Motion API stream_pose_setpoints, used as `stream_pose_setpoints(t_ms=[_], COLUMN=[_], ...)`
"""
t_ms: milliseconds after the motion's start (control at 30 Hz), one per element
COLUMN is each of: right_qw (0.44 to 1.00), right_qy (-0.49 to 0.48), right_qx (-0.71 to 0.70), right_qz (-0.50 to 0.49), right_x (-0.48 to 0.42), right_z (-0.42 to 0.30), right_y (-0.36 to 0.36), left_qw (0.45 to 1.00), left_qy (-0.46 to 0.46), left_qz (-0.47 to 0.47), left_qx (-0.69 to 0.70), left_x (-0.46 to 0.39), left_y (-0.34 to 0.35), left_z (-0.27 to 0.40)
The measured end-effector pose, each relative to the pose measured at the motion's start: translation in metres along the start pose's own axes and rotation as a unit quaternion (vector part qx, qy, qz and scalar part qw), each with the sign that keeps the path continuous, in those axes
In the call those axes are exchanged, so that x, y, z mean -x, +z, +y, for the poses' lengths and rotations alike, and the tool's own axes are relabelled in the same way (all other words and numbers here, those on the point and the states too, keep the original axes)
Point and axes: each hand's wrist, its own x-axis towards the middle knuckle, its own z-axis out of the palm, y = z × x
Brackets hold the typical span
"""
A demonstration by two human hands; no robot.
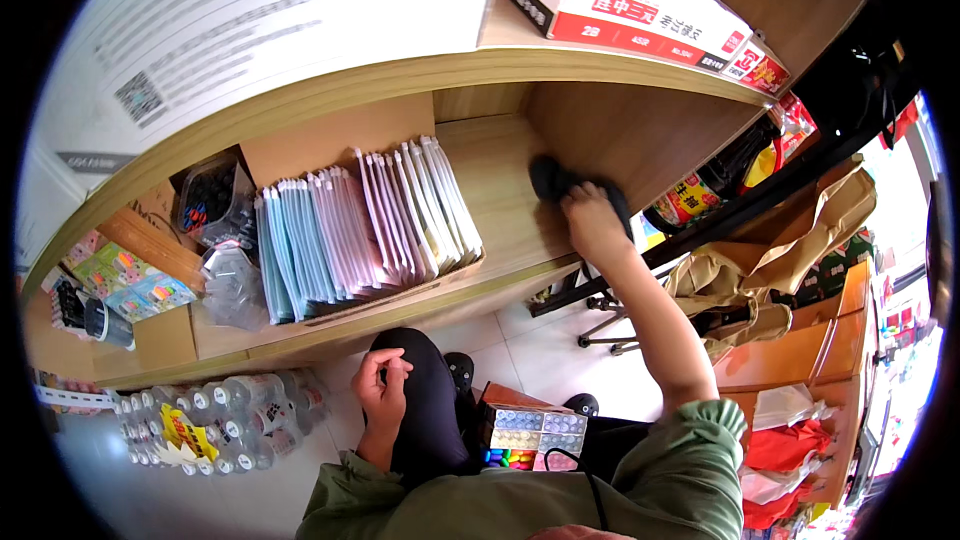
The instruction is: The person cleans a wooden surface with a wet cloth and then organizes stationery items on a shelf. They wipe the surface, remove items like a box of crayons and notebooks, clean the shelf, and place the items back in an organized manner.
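My right hand [596,221] reaches into the right end of a wooden shelf compartment [487,165] and grips a dark cloth [551,178], pressed near the side panel. Over my bent knee is my left hand [384,382], fingers curled, with nothing seen in it. A cardboard box [397,291] of blue, pink and white zip pouches [360,229] stands on the shelf, left of the cloth. Farther left are a clear plastic bin [214,202] with dark items and a clear plastic container [232,285]. A box of colourful small items [534,431] rests by my lap.
Above runs the edge of an upper shelf [450,69] bearing a white and red deli box [637,7]. Wrapped plastic bottles [225,420] stand on the floor at left. A black metal bar [720,221], a sauce bottle [686,199] and brown paper bags [757,262] are at right.
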Motion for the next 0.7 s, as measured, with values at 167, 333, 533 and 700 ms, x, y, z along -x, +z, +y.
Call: stream_pose_setpoints(t_ms=[167,333,533,700], right_qw=[0.963,0.925,0.948,0.844], right_qy=[0.197,0.168,0.118,0.122], right_qx=[0.118,0.324,-0.242,-0.506], right_qz=[0.143,0.107,0.168,0.128], right_x=[0.020,-0.038,-0.079,-0.062], right_z=[0.015,0.049,0.011,-0.032], right_y=[-0.113,-0.092,0.048,0.044], left_qw=[1.000,0.999,1.000,0.993], left_qy=[0.008,0.024,-0.009,0.028], left_qz=[0.007,-0.014,-0.013,0.007], left_qx=[-0.021,-0.044,0.006,-0.113], left_x=[0.006,0.007,0.002,0.006], left_y=[-0.002,-0.003,0.006,-0.002], left_z=[-0.005,-0.005,-0.009,-0.017])
